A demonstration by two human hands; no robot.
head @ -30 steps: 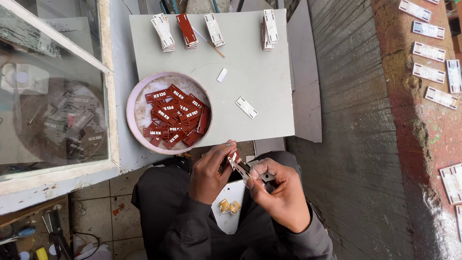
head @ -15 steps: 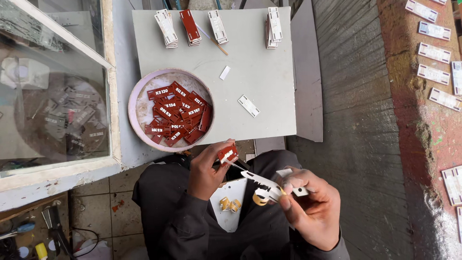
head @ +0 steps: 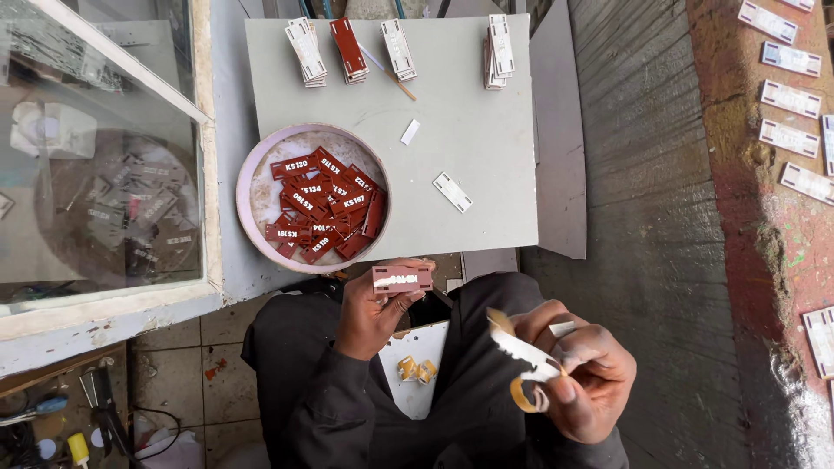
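Now left hand (head: pixel 375 306) fingers pinching a red tag (head: pixel 401 279), right hand (head: pixel 580 375) gripping peeled film (head: pixel 524 354).

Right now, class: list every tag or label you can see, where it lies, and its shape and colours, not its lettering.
Tag in the left hand: small dark red rectangle, white marks.
Heap of tags in the round pink bowl: dark red.
Stacks of tags at the grey board's far edge: white, one red.
Peeled backing strip in the right hand: white, curled.
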